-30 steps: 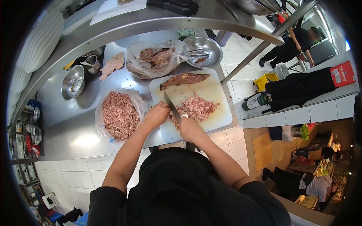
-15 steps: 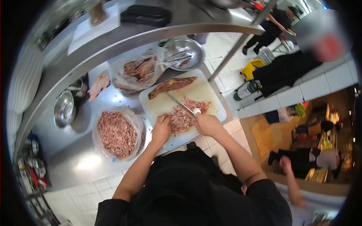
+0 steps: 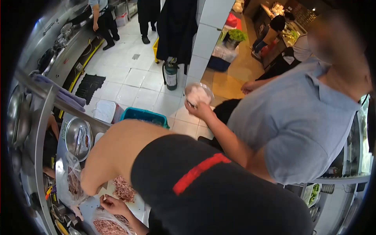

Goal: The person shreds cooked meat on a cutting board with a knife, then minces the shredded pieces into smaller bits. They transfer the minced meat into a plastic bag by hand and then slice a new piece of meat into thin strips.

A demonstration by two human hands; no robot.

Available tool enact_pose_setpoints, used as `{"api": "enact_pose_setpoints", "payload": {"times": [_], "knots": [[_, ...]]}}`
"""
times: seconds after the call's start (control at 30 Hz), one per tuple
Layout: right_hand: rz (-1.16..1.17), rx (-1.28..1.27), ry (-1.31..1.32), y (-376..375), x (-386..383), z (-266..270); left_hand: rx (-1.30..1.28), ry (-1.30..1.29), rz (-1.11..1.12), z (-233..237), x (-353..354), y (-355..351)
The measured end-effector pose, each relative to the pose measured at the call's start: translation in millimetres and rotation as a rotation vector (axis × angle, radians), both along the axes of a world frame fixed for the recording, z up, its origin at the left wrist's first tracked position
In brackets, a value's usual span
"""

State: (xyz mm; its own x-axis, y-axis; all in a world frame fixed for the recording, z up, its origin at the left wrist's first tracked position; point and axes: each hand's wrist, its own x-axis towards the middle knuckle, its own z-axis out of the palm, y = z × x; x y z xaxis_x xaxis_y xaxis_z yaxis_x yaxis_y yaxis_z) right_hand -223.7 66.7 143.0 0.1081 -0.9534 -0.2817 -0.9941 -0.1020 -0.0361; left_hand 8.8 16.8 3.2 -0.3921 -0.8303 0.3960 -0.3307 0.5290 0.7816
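At the lower left of the view, over a steel counter (image 3: pixel 88 202), left hand (image 3: pixel 112 204) with fingers loosely curled and apparently nothing in their grip. Just beside it, a pile of chopped meat (image 3: pixel 124 190) on a white cutting board (image 3: pixel 138 209), partly behind the bare right arm (image 3: pixel 121 149). Right below the left hand, an open plastic bag (image 3: pixel 102 215) full of more chopped meat; touching or apart, impossible to tell. Across the foreground, large and close, a black sleeve (image 3: pixel 227 192) with a red stripe, on that same right arm. Right hand out of sight; grasping or released, impossible to tell. Farther along the counter, a second plastic bag (image 3: pixel 73 180) with bigger pieces of meat, and near it a metal bowl (image 3: pixel 78 139) with tongs inside. On the right, another person (image 3: pixel 293 129) in a grey-blue shirt, with a small bowl (image 3: pixel 199 94) of pale food in one hand. Beyond the counter, a teal bin (image 3: pixel 145 114) beside a white tub (image 3: pixel 105 111), and a fire extinguisher (image 3: pixel 170 75) on white floor tiles (image 3: pixel 143 80).
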Motion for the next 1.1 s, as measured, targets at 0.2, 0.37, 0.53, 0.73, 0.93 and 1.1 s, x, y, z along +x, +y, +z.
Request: {"api": "enact_pose_setpoints", "payload": {"times": [0.2, 0.37, 0.53, 0.73, 0.93, 1.1], "knots": [[-0.146, 0.195, 0.004, -14, 7, -25, 0.124, 0.307, 0.000, -20, 22, -18], [-0.137, 0.166, 0.118, -19, 18, -33, -0.034, -0.161, 0.112, -32, 49, 4], [-0.303, -0.073, -0.145, 87, -21, 0, -0.055, -0.495, -0.219, -25, 48, 24], [-0.560, -0.305, -0.026, 158, -48, -100, -0.002, -0.416, -0.427, -12, 33, 31], [-0.498, -0.398, 0.006, 156, -51, -109, 0.056, -0.299, -0.320, -19, 0, -31], [-0.366, -0.305, -0.036, 158, -77, -95, -0.024, -0.498, -0.471, -17, -30, -47]]}}
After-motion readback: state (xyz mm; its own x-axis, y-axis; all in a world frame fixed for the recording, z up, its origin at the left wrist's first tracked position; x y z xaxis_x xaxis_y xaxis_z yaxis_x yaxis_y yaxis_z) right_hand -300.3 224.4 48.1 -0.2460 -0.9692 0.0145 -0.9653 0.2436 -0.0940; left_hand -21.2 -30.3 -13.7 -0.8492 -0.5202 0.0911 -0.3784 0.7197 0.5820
